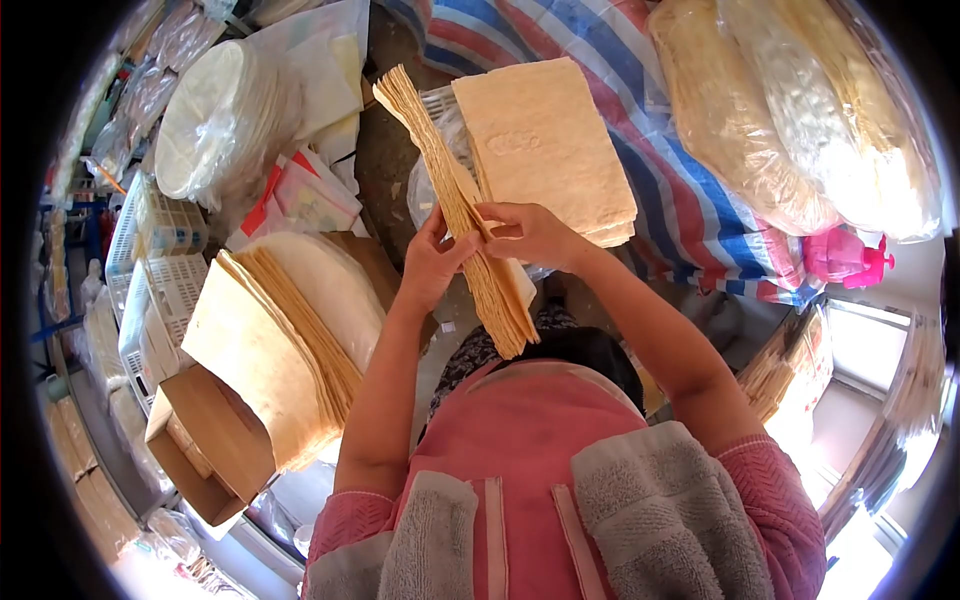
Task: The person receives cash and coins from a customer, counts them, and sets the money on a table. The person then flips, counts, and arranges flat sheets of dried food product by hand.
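A stack of thin tan sheets (446, 175) stands on edge in front of my body, its rough layered edges facing up. My left hand (430, 262) grips it from the left, thumb on the edges. From the other side my right hand (528, 236) is closed on the same stack near its middle, with fingertips bent against the sheets. Just beyond my right hand lies a flat pile of similar tan sheets (550, 135) with an embossed mark on top. What the sheets are made of cannot be told.
Another upright bundle of tan sheets (262, 365) leans at left above an open cardboard box (212, 440). White plastic baskets (165, 295) and bagged round pale sheets (225, 120) are farther left. Striped tarpaulin (690, 190), large plastic-wrapped bundles (770, 110) and a pink bottle (845, 258) occupy the right.
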Tool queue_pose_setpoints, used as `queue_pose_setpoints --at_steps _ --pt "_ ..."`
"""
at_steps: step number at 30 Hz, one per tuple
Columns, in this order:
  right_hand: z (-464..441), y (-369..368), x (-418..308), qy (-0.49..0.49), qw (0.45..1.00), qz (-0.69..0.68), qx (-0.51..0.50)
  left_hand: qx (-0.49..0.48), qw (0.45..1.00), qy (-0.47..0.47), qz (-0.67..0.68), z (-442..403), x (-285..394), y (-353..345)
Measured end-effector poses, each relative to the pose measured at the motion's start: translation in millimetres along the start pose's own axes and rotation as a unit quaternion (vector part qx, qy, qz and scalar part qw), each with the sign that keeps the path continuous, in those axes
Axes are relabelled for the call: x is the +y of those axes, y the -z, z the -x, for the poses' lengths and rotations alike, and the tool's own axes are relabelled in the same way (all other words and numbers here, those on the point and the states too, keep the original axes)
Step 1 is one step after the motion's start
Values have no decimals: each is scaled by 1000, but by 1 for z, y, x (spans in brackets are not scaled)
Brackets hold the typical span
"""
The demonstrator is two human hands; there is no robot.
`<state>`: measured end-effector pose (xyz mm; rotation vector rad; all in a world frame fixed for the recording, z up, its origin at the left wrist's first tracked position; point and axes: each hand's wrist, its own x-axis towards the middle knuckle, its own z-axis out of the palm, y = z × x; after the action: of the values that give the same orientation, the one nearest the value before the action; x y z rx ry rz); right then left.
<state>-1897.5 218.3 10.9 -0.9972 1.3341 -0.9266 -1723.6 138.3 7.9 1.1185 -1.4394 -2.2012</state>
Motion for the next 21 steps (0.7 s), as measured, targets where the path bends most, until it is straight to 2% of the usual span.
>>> queue_pose_setpoints --at_steps 3,5,8,11,18,21 --pt "-4 -11 -5 43 990 122 47 4 1000 10 -13 1 4 -2" --pt "-6 -18 -9 64 967 225 99 5 1000 -5 -8 1 3 -4" --pt "-7 -27 -17 91 933 304 170 17 1000 -19 -18 -2 2 -8" --pt "-14 -26 -28 13 934 320 157 31 998 -30 -40 -6 -5 -5" --pt "2 -31 -30 -83 927 338 136 22 998 -2 -53 -1 8 -12" --pt "30 -36 -10 -110 929 340 100 16 997 -46 -54 -7 -5 -5"
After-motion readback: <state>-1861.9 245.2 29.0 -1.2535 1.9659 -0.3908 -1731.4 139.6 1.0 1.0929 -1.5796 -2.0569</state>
